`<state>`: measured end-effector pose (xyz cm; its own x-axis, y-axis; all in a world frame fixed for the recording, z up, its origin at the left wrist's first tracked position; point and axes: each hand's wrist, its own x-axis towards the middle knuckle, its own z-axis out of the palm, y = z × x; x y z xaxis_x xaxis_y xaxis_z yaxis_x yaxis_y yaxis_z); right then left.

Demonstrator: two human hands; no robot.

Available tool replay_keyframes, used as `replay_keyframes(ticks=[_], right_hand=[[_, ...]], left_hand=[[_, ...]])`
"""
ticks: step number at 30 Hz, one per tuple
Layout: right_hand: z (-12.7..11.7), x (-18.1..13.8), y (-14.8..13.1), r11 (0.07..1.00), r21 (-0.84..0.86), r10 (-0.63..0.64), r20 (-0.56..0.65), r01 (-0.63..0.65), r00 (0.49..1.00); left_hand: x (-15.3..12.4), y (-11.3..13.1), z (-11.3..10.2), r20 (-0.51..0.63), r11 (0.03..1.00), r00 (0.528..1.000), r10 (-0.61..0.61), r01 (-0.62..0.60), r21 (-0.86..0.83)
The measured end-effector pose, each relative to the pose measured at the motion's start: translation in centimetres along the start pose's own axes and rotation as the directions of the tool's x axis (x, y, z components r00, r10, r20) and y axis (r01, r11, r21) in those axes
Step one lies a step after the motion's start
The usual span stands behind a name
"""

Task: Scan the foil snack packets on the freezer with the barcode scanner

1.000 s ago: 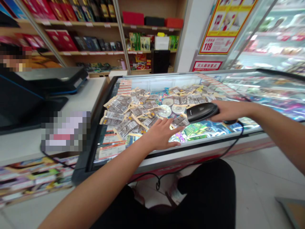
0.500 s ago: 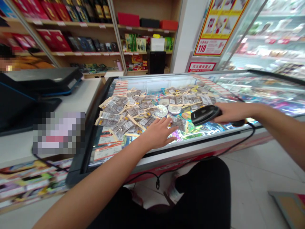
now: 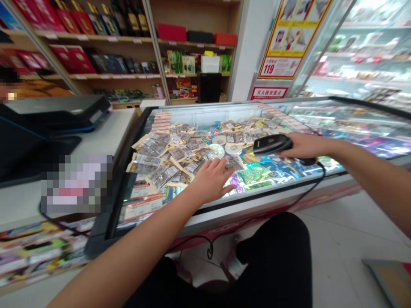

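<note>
My left hand [image 3: 212, 182] lies over the near edge of the glass-topped freezer [image 3: 221, 206], fingers apart and pointing forward, touching or just above a small packet [image 3: 236, 162]. Whether the fingertips press on that packet cannot be made out. My right hand [image 3: 300, 145] is closed round a black barcode scanner [image 3: 272, 144], whose head points left over the glass. Many small see-through packets with tan edges [image 3: 162, 173] lie spread on the lid, mostly left of my hands. Among them sit several round silvery lids [image 3: 216, 151].
A black cable [image 3: 310, 190] runs from the scanner down the freezer's front. At left, a white counter [image 3: 118, 124] bears a black device [image 3: 69, 111]. Behind stand stocked shelves [image 3: 122, 38]. My knees [image 3: 276, 248] are close to the freezer. A person's head shows at far left.
My right hand has moved the scanner slightly left and up, toward the packets. My left hand stays nearly in place. The view has shifted a little.
</note>
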<state>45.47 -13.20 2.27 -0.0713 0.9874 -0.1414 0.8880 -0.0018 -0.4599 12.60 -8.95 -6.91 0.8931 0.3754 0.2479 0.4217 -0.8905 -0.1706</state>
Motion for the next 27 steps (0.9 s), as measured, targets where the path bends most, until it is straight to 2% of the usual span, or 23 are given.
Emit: replay_keyframes(ticks=[4,6,11,15,20,24,27], right_hand=[[0.4,3.2,-0.6,0.993,-0.05,0.097,-0.141,-0.105,0.985],[0.9,5.1,-1.0,0.993,-0.033,0.109,-0.177,-0.116,0.978],[2.4,8.3,-1.5,0.997,0.014,0.082,-0.089,-0.081,0.993],[3.1,7.9,-2.0,0.992,0.117,0.055,-0.025,-0.052,0.998],[3.5,4.5,-3.6,0.945,0.325,0.015,0.05,-0.03,0.999],[3.0,2.5,-4.0,0.952,0.306,-0.024,0.048,0.008,0.999],[2.3,1.5,-3.3,0.979,0.205,-0.038,0.137,0.009,0.99]], left_hand=[[0.3,-0.1,0.3,-0.022,0.974,0.98,-0.2,0.201,0.1],[0.3,-0.2,0.4,-0.046,0.952,0.96,-0.275,0.278,0.13],[-0.1,-0.8,0.3,-0.091,0.919,0.93,-0.356,0.366,0.149],[-0.2,-1.0,0.1,-0.084,0.953,0.96,-0.268,0.276,0.12],[0.1,-0.7,0.6,0.007,0.996,0.997,-0.081,0.081,0.035],[0.1,-0.6,0.8,0.062,0.999,0.998,-0.03,0.03,-0.009],[0.1,-0.6,0.6,0.089,1.0,0.996,-0.023,0.024,-0.011]])
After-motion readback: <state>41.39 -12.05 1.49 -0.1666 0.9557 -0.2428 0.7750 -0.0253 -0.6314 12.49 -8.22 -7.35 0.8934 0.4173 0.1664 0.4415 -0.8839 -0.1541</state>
